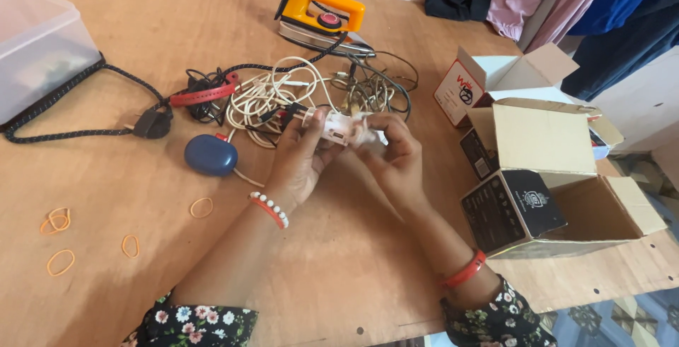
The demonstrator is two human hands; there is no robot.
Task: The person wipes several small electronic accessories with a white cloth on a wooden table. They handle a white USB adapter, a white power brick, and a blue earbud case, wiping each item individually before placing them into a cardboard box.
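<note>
Both hands hold a small white charger plug [338,126] above the tabletop [339,262]: the left hand [300,159] pinches its left end, the right hand [396,152] curls around its right end. It looks light, hard and smooth, best gripped by its body. The open cardboard box [559,198] seems empty; the clear plastic tub [39,43] hides its contents.

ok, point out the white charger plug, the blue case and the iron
white charger plug [338,127], head view, on its body between both hands
blue case [210,154], head view, on its top
iron [322,14], head view, on its yellow handle
</note>
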